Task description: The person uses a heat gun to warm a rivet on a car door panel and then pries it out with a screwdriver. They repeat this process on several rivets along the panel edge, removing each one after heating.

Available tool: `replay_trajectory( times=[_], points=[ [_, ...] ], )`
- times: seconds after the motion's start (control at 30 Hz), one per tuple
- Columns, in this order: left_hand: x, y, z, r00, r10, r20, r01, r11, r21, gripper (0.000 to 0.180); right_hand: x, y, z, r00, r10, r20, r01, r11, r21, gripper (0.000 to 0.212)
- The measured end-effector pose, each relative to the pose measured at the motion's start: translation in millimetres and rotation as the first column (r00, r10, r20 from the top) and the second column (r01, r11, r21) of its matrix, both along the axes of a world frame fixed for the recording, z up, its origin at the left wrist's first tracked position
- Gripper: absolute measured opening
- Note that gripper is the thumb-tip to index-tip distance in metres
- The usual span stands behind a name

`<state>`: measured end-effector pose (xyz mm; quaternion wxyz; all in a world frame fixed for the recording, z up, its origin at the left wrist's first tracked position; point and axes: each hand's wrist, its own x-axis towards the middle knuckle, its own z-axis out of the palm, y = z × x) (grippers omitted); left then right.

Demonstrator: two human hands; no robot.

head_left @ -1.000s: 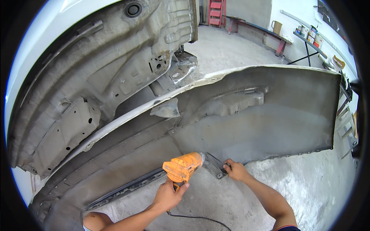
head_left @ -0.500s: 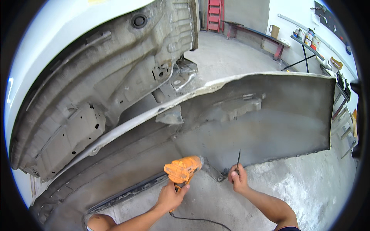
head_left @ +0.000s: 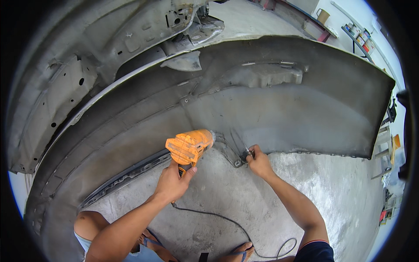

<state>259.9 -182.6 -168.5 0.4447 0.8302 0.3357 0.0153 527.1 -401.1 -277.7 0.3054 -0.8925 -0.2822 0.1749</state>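
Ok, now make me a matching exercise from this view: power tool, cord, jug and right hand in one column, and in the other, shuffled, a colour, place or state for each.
Column one:
1. Power tool
2. Cord
3. Jug
4. Right hand

Column two:
A. Gripping a slim tool
B. Brown, toward the upper right of the picture
C. Orange, held in the left hand
D. Dark, trailing over the floor

Right pairs: 1-C, 2-D, 3-B, 4-A.
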Motion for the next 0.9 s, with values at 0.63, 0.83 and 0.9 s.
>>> replay_trajectory(
  times=[0.63,0.83,0.9],
  points=[
    [20.3,-3.6,0.4,0.990,-0.028,-0.138,0.016,0.996,-0.093,0.072,-21.5,24.5,27.0,0.983,0.182,-0.011,-0.180,0.958,-0.224,0.042],
    [22.7,-1.8,-12.9,0.999,-0.030,-0.027,0.028,0.999,-0.046,0.069,-20.2,20.2,14.1,0.971,0.223,0.083,-0.202,0.957,-0.206,0.036],
    [23.1,0.9,-16.4,0.996,-0.012,-0.084,0.003,0.995,-0.104,0.067,-19.4,19.4,11.6,0.963,0.250,0.106,-0.227,0.956,-0.187,0.035]
  ],
)
